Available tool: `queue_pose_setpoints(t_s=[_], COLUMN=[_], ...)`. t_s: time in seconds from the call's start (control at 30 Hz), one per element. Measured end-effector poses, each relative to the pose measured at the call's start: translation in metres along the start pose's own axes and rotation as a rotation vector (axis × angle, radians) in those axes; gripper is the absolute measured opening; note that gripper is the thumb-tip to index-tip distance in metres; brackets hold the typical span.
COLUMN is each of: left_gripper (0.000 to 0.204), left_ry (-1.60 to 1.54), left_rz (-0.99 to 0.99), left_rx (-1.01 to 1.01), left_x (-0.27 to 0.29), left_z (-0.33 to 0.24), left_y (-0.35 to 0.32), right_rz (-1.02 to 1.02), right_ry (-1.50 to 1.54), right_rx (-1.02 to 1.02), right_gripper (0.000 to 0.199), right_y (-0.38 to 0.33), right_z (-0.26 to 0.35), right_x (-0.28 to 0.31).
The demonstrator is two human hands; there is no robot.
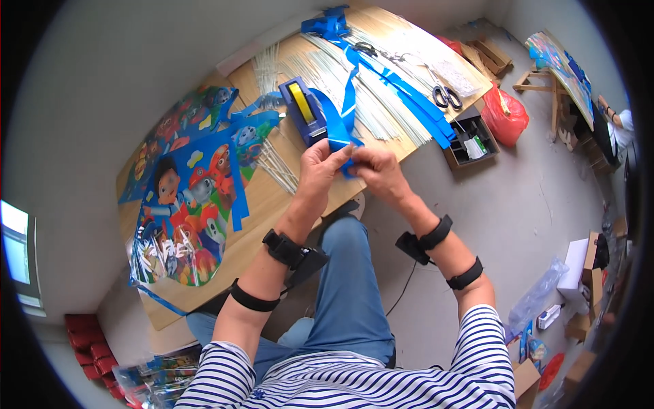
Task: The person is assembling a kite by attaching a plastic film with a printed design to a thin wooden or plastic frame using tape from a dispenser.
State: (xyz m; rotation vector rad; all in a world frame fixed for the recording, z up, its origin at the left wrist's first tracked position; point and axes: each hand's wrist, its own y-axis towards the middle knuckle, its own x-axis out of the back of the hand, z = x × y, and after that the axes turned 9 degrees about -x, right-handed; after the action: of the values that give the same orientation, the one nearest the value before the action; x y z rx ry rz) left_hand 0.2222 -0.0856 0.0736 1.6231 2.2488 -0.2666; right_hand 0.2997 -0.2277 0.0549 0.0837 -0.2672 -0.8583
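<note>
My left hand [322,165] and my right hand [377,170] meet at the near edge of the wooden table [266,211], both pinching a blue ribbon strip [343,126]. The strip loops up from my fingers toward a long bundle of blue strips [409,95] lying across the table. Just beyond my left hand stands a blue tape dispenser [303,109] with a yellow roll. Left of my hands lie colourful cartoon kite sheets [187,198]. Both wrists carry black straps.
Thin white rods [340,75] are spread over the tabletop, with scissors [447,97] at its right end. A small box of items [471,142] and a red bag [507,116] sit on the floor beside it. Cardboard boxes and plastic packaging [545,293] lie at right.
</note>
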Motion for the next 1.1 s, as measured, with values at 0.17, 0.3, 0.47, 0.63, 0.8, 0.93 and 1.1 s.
queue_pose_setpoints(t_s=[0.17, 0.3, 0.47, 0.63, 0.8, 0.93, 1.1], left_gripper=[0.008, 0.014, 0.023, 0.023, 0.022, 0.023, 0.048], left_ry=[0.062, 0.031, -0.027, -0.083, 0.086, 0.138, -0.107], left_rz=[-0.13, -0.152, -0.15, -0.142, -0.074, -0.07, -0.219], left_rx=[-0.101, -0.116, -0.15, -0.13, -0.134, -0.002, -0.058], left_x=[0.015, 0.029, 0.039, 0.043, 0.055, 0.075, 0.107], left_z=[-0.025, -0.049, -0.091, -0.11, -0.118, -0.119, -0.107], left_y=[-0.035, -0.062, -0.092, -0.143, -0.202, -0.256, -0.293], right_rz=[0.054, 0.173, 0.308, 0.477, 0.335, 0.204, 0.737], right_ry=[0.029, 0.15, 0.34, 0.516, 0.863, 0.577, 0.263], right_rx=[-0.186, -0.258, -0.359, -0.409, -0.419, -0.411, -0.341], right_gripper=[0.007, 0.005, 0.006, 0.027, 0.021, 0.008, 0.011], right_y=[-0.034, -0.051, -0.079, -0.097, -0.083, -0.086, -0.142], right_z=[0.01, 0.033, 0.061, 0.101, 0.117, 0.13, 0.144], right_x=[-0.019, -0.024, -0.041, -0.068, -0.106, -0.141, -0.193])
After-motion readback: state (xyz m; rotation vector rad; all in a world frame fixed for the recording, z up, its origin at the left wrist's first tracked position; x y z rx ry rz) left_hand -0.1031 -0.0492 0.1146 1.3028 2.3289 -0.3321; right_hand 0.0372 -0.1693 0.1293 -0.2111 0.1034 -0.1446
